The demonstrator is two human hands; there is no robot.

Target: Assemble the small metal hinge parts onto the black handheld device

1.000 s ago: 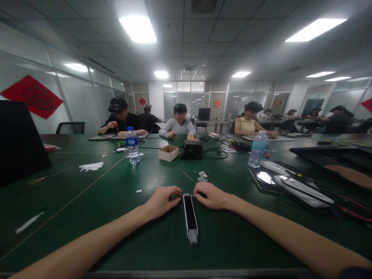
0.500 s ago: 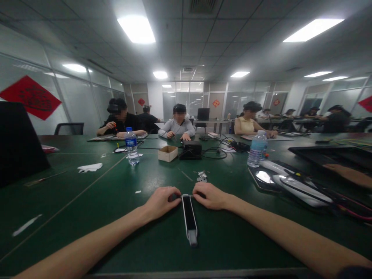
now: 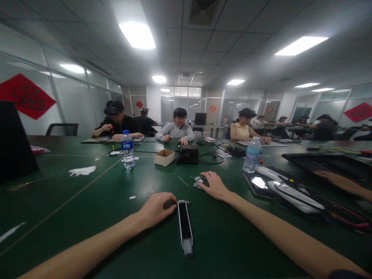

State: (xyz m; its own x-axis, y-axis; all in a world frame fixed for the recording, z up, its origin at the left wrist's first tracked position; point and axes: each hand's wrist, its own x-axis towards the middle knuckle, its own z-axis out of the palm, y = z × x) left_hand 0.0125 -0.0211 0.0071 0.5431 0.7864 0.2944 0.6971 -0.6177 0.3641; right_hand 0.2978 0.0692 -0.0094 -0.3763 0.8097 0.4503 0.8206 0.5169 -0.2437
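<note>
A long narrow device [image 3: 185, 224] lies on the green table in front of me, with a black face, a pale rim and a grey block at its near end. A small metal piece [image 3: 188, 202] sticks out to the right of its far end. My left hand [image 3: 155, 209] is closed at the device's far left corner, thumb and forefinger pinched against it. My right hand [image 3: 215, 186] is open farther back, fingers apart. Its thumb and forefinger are at a small heap of light metal parts [image 3: 198, 183], partly covering it.
Behind the hands are an open cardboard box [image 3: 164, 157], a black box [image 3: 187, 154] with cables, and water bottles [image 3: 128, 150] [image 3: 252, 155]. White-and-grey equipment [image 3: 290, 192] lies to the right, near another person's hand [image 3: 328, 176]. Several people sit across the green table [image 3: 116, 232].
My right hand has left the device's far end, moved forward to the metal parts and spread its fingers. My left hand stays at the device. The view has shifted slightly.
</note>
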